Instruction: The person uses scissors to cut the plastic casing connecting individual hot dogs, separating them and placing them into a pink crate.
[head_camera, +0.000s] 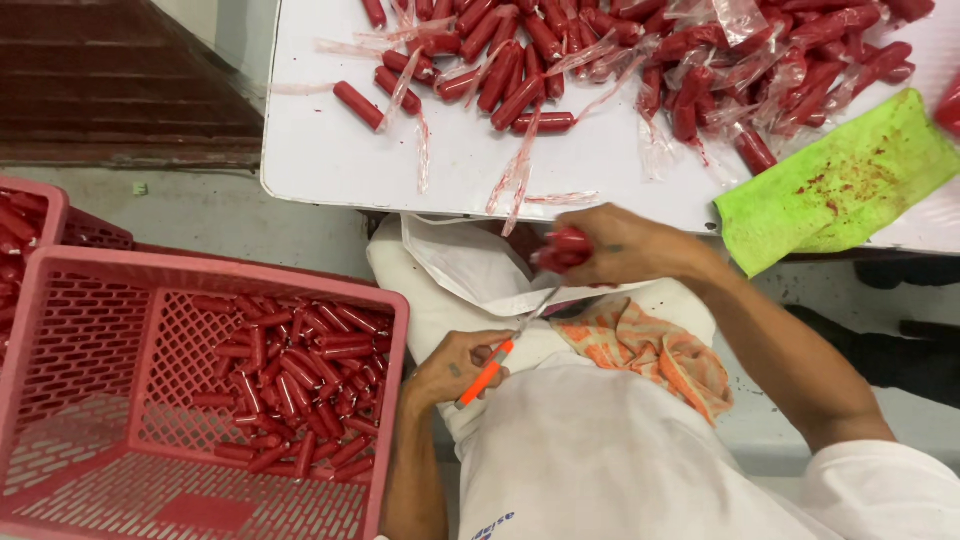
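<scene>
My right hand (622, 245) is closed around a red sausage (562, 248), held just below the front edge of the white table (330, 160). My left hand (455, 368) grips a small knife with an orange handle (487, 372); its blade points up toward the sausage. A pile of red sausages (520, 60) mixed with clear peeled casings (520, 175) covers the far part of the table. I wear white clothing, and an orange patterned cloth (650, 350) lies on my lap.
A pink plastic crate (60, 330) at my left holds several peeled red sausages (300, 380). A second pink crate (30, 215) sits behind it. A green cloth (840, 185) with red stains lies on the table's right. A white bag (470, 265) hangs under the table edge.
</scene>
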